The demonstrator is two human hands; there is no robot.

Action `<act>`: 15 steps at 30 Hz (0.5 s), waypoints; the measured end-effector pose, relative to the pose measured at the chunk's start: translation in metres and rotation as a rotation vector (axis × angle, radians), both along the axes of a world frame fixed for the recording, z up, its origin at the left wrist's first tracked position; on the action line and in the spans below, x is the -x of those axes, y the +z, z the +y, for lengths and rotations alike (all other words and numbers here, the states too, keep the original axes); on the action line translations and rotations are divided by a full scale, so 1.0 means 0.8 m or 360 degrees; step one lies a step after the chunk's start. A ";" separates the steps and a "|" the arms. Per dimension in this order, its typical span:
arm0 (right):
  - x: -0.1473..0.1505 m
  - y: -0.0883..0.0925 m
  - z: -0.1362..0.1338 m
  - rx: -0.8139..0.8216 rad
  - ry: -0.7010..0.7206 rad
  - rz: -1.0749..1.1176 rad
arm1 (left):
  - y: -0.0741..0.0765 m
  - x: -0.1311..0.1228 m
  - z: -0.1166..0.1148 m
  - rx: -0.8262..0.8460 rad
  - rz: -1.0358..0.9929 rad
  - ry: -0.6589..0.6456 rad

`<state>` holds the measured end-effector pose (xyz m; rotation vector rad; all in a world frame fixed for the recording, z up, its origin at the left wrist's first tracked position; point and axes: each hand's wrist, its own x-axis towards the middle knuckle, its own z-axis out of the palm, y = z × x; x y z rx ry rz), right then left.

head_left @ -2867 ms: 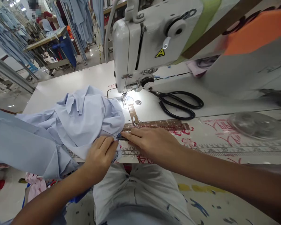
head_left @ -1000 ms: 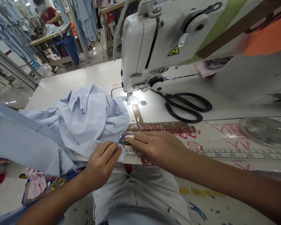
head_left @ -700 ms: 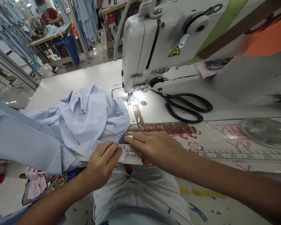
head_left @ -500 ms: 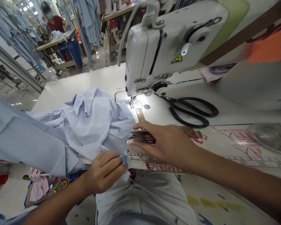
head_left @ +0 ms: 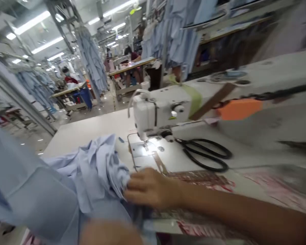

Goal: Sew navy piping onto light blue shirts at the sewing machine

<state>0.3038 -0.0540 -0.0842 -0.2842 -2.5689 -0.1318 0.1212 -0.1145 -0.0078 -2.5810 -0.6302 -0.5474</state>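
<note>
A bunched light blue garment (head_left: 91, 170) lies across the left of the sewing table, its near part hanging toward me. My right hand (head_left: 150, 189) is closed on the gathered edge of this cloth, just in front of the sewing machine's needle area. Beneath that hand is a dark blurred patch I cannot make out. My left hand (head_left: 111, 233) is a smear at the bottom edge, over the lower part of the garment; its fingers do not show. The white sewing machine (head_left: 145, 114) stands beyond my right hand, its lamp lighting the needle plate (head_left: 140, 149).
Black-handled scissors (head_left: 206, 154) lie on the table right of the needle. An orange tag (head_left: 239, 109) hangs by the machine arm. A small blue scrap (head_left: 121, 140) rests near the plate. Behind are hanging blue garments (head_left: 91, 58), other worktables and people at work.
The view has tilted up. My right hand, which held small metal snips, now grips the garment; the snips no longer show clearly. The cloth is bunched further left, away from the needle. My left hand is lower.
</note>
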 end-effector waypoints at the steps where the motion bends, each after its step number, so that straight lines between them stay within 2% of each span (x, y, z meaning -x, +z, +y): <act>1: 0.002 -0.004 -0.010 -0.0121 0.0167 0.0042 | 0.014 0.007 0.024 -0.0004 -0.0010 0.0106; 3: 0.006 -0.013 -0.025 -0.0224 0.0284 0.0040 | 0.027 0.021 0.070 0.0139 0.0004 0.0291; 4: 0.008 -0.016 -0.030 -0.0218 0.0279 0.0011 | 0.024 0.026 0.092 0.0256 0.0026 0.0380; 5: 0.009 -0.019 -0.033 -0.0202 0.0261 -0.0028 | 0.015 0.030 0.112 0.0459 0.0126 0.0419; 7: 0.010 -0.021 -0.036 -0.0169 0.0230 -0.0076 | -0.016 0.033 0.142 0.0676 0.0292 0.0599; 9: 0.007 -0.020 -0.036 -0.0145 0.0196 -0.0081 | -0.046 0.033 0.162 0.0707 0.0261 0.0699; 10: 0.006 -0.018 -0.034 -0.0145 0.0169 -0.0059 | -0.054 0.034 0.169 0.0664 0.0182 0.0753; 12: 0.002 -0.012 -0.031 -0.0185 0.0079 0.0031 | -0.052 0.039 0.179 0.0496 -0.0050 0.0872; 15: 0.000 0.001 -0.031 -0.0331 -0.0035 0.0210 | -0.016 0.065 0.181 0.0129 -0.0470 0.1050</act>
